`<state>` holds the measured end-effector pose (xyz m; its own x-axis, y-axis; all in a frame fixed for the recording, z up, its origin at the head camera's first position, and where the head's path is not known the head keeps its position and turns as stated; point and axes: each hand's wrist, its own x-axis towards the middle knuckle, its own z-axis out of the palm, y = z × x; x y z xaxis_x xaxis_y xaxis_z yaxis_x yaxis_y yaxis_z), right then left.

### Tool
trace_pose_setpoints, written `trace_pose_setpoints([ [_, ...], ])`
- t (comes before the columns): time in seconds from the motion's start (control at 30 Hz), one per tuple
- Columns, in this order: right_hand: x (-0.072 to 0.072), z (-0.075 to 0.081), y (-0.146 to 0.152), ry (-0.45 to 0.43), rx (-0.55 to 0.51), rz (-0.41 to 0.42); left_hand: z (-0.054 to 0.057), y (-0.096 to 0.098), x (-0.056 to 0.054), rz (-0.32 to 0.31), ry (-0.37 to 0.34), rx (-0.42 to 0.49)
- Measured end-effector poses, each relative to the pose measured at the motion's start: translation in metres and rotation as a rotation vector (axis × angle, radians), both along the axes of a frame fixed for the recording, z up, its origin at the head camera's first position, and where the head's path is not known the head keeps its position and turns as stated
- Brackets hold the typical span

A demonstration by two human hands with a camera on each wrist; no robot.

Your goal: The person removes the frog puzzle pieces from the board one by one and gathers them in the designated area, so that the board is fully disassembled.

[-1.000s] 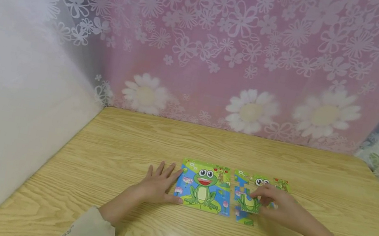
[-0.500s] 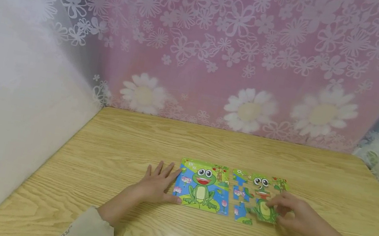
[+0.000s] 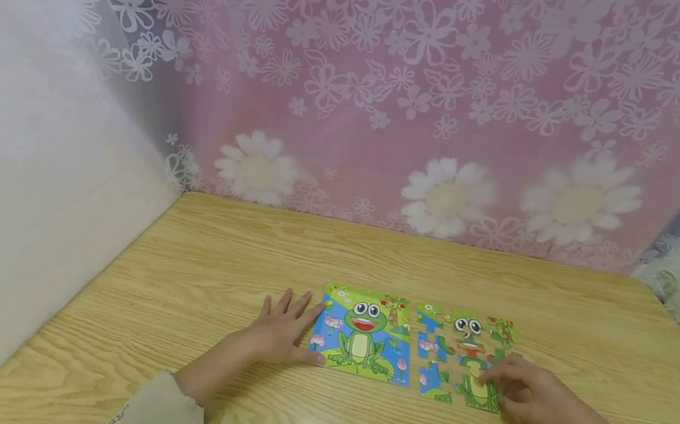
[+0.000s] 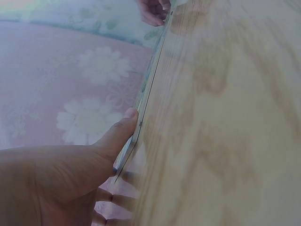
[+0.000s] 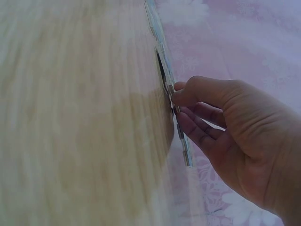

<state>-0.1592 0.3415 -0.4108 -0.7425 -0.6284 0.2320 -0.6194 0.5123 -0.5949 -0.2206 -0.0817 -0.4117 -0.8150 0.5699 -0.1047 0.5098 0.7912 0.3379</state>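
Observation:
In the head view my left hand [image 3: 273,336] lies on the table with spread fingers, thumb and forefinger at the left edge of a square frog picture board [image 3: 361,347]. The left wrist view shows that thumb [image 4: 121,132] along the board's thin edge. To the board's right, my right hand [image 3: 538,399] pinches a jigsaw piece [image 3: 478,394] printed with the frog's belly and legs. Seen from the right wrist, the piece is tilted at the tabletop between thumb and fingers [image 5: 195,94]. It lies below the frog's eyes piece [image 3: 467,326], and the hand hides part of the puzzle.
Several other jigsaw pieces lie in loose rows with gaps, among them a lower-left blue and green piece [image 3: 434,384] and a top-right tree piece [image 3: 502,329]. The wooden table [image 3: 280,247] ends at a pink flowered curtain [image 3: 359,95]. A white sheet [image 3: 19,151] hangs at left.
My right hand has carried the frog-belly piece right and toward me, from over the left pieces to below the eyes piece, uncovering the left pieces. The left hand stays at the board.

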Motion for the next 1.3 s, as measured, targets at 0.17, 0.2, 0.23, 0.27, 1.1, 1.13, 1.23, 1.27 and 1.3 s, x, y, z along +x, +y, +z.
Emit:
trace_pose_setpoints([
  [0.17, 0.000, -0.001, 0.002, -0.032, -0.008, 0.009, -0.006, -0.001, -0.002, 0.004, 0.008, -0.007],
  [0.2, 0.000, -0.002, 0.002, -0.033, -0.010, 0.013, -0.006, -0.001, -0.003, 0.005, 0.007, -0.008],
  [0.23, 0.000, -0.002, 0.002, -0.032, -0.008, 0.016, -0.007, -0.001, -0.003, 0.006, 0.005, -0.005],
  [0.27, 0.000, -0.002, 0.002, -0.028, -0.007, 0.018, -0.007, -0.001, -0.003, 0.007, 0.003, -0.004],
  [1.1, -0.001, 0.004, -0.006, 0.015, -0.014, 0.004, -0.005, -0.001, -0.002, 0.002, -0.001, -0.003],
  [1.13, -0.001, 0.006, -0.009, 0.027, -0.019, 0.007, -0.005, -0.002, -0.002, 0.001, 0.000, -0.005],
  [1.23, -0.003, 0.012, -0.021, 0.060, -0.021, 0.003, -0.006, -0.002, -0.002, 0.002, 0.005, -0.006],
  [1.27, -0.003, 0.013, -0.025, 0.053, -0.019, -0.001, -0.006, -0.001, -0.002, 0.002, 0.004, -0.006],
  [1.3, -0.004, 0.014, -0.029, 0.046, -0.016, 0.000, -0.005, -0.001, -0.002, 0.001, 0.001, -0.003],
])
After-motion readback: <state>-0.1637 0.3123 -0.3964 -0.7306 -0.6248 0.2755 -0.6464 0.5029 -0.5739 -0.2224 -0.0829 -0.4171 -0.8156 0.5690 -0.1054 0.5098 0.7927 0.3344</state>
